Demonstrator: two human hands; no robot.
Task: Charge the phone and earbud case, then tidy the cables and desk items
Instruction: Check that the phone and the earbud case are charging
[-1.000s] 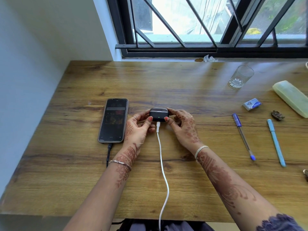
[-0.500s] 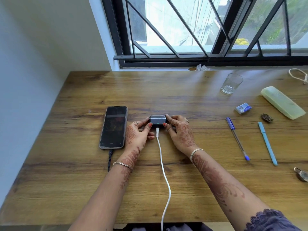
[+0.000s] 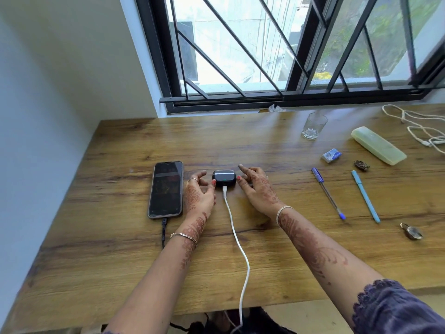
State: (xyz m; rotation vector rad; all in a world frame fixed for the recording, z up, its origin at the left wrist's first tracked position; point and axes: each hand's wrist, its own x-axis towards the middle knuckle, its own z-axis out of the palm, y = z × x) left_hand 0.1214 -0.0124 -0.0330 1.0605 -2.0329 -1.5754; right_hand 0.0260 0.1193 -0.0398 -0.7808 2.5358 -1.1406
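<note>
A dark earbud case (image 3: 223,178) lies on the wooden desk (image 3: 265,261) with a small green light lit on its front. A white cable (image 3: 237,242) is plugged into it and runs off the near edge. Left of it lies a black phone (image 3: 165,189), face up, with a black cable (image 3: 164,231) in its bottom end. My left hand (image 3: 198,194) rests just left of the case, fingers apart, holding nothing. My right hand (image 3: 257,188) is just right of the case, fingers spread, off it.
Right of my hands lie a blue-capped pen (image 3: 328,192) and a light blue pen (image 3: 365,196). Behind them are a glass (image 3: 313,126), a small blue box (image 3: 331,155), a pale green case (image 3: 378,145), a loose white cable (image 3: 419,126), a brown clip (image 3: 361,165) and a padlock (image 3: 411,231).
Both hands have let go of the earbud case and drawn slightly apart. The view has tilted up, showing more window and the white cable at the far right.
</note>
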